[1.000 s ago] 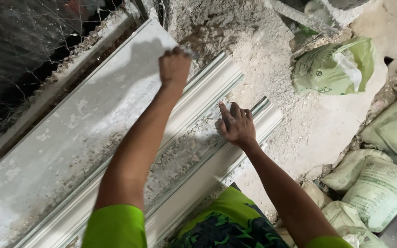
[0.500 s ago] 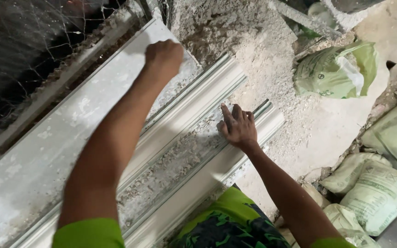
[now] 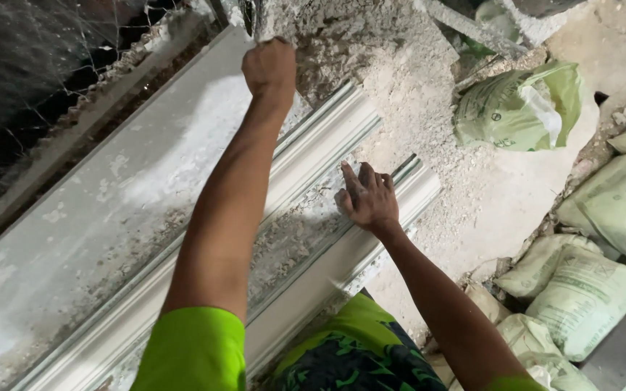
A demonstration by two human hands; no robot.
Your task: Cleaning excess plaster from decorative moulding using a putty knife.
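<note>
In the head view, two long white plaster mouldings are seen lying side by side, slanting from the bottom left up to the right. The left hand (image 3: 269, 69) is stretched far out to the top end of the upper moulding (image 3: 331, 134). It is closed in a tight fist. If something small is held inside the fist, it cannot be told. The right hand (image 3: 368, 200) is laid flat on the lower moulding (image 3: 416, 190), close to its end. Its fingers are open and spread, and nothing is gripped.

Crumbly grey plaster bits (image 3: 291, 239) are packed in the gap between the two mouldings, just beside the right hand. A flat white slab (image 3: 110, 210) is seen to the left of the upper moulding. A heap of dusty rubble (image 3: 400, 80) is piled past the moulding ends. Green sacks (image 3: 523, 108) are lying to the right, well apart from the hands.

It looks as if the lower moulding is being held down while the far end is worked on with the fist. For any next move, the flat hand would need to be kept firm, so that the strip is not shifted or cracked.
</note>
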